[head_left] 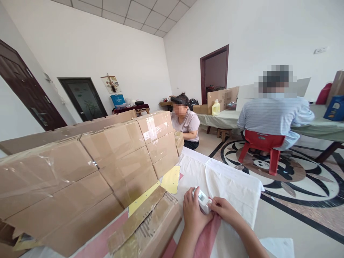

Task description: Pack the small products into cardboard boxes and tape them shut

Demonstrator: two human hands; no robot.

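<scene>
My left hand (192, 207) is wrapped round a small white device (203, 201) with a little grey display window, just above the cloth-covered table (239, 184). The fingers of my right hand (221, 207) are pinched at the near right end of the same device. Its exact kind cannot be made out. Below my hands lies a reddish pink patch of cloth (207, 236). Left of my left forearm sits a worn cardboard box (154, 229) with a split, taped top.
Stacked taped cartons (120, 154) form a wall along the left. Behind them a person (188, 123) crouches. Another person (271, 111) sits on a red stool (264, 143) at a green-covered table (223, 120), which bears a yellow bottle (215, 108) and a blue container (334, 108).
</scene>
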